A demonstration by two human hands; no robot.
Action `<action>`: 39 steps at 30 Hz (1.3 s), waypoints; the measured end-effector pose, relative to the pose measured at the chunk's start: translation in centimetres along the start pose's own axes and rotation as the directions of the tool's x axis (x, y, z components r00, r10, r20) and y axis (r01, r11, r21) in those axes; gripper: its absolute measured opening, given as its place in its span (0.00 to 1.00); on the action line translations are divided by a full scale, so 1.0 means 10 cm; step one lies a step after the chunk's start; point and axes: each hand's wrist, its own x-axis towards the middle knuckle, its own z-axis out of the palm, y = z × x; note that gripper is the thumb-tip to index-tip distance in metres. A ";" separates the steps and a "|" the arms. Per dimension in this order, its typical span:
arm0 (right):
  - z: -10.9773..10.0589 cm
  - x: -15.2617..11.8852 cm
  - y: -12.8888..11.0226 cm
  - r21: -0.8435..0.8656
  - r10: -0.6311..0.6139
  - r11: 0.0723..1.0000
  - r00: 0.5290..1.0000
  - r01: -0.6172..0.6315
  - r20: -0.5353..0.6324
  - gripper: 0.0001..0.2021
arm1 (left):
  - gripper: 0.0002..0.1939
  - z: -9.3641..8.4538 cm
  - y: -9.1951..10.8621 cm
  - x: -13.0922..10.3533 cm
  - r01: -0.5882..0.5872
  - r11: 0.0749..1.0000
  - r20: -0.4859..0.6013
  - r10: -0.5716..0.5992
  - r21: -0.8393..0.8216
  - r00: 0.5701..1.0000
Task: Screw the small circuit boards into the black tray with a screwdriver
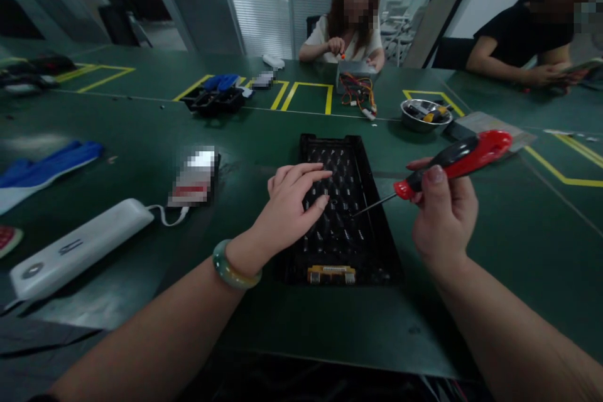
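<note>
A black rectangular casing [372, 201] lies on the green table, with rows of small shiny pieces inside and a yellowish connector part [331, 274] at its near end. My left hand [296, 204], a green bangle at its wrist, rests over the casing's left side with fingers spread and nothing held. In my right hand [443, 210], to the right of the casing, is a red and black screwdriver [464, 156]. Its thin shaft points down and left, and the tip is over the inside of the casing.
Left on the green table [264, 333] are a white power strip [85, 248], a phone [195, 177] on a cable and a blue-white glove [47, 166]. Beyond stand a black tray [214, 102], a metal bowl [424, 122] of tools and a flat grey box [494, 129]. Two people sit opposite.
</note>
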 end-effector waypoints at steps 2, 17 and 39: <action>0.01 -0.03 0.03 -0.044 0.026 0.999 0.998 -0.023 0.061 0.11 | 0.17 0.01 -0.01 0.00 -0.008 1.000 0.038 0.007 0.005 0.999; 0.05 -0.06 -0.01 0.085 0.097 0.992 0.995 -0.098 0.014 0.12 | 0.17 -0.06 -0.05 0.05 -0.101 0.982 0.419 0.159 -0.158 0.894; 0.10 -0.22 -0.07 0.203 0.087 0.974 0.994 -0.098 0.065 0.11 | 0.06 -0.48 -0.03 -0.03 -0.041 0.983 0.706 0.159 -0.181 0.691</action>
